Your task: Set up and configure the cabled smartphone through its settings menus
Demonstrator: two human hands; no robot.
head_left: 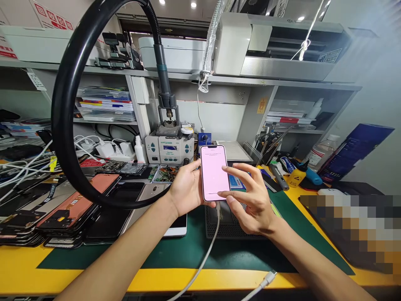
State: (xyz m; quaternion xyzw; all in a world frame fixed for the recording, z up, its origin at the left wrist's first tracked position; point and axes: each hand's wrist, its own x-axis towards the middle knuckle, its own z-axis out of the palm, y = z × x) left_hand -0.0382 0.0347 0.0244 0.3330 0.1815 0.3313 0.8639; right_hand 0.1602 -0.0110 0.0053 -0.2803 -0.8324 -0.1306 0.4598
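A smartphone (214, 173) with a lit pink screen is held upright above the bench mat. My left hand (188, 184) grips it along its left side and lower edge. A white charging cable (216, 230) runs from the phone's bottom end down past the front of the bench. My right hand (250, 198) is at the phone's right side with its fingers apart, the fingertips at or just over the lower part of the screen. Whether they touch the glass I cannot tell. Below the phone lies a dark perforated pad (216, 223), partly hidden by my right hand.
Stacked phone screens (81, 200) fill the left of the green mat (175, 257). A thick black hose (59, 104) loops in front of the hot-air station (169, 148). Tools and a yellow bottle (297, 175) stand at right. A loose cable end (267, 278) hangs at the front edge.
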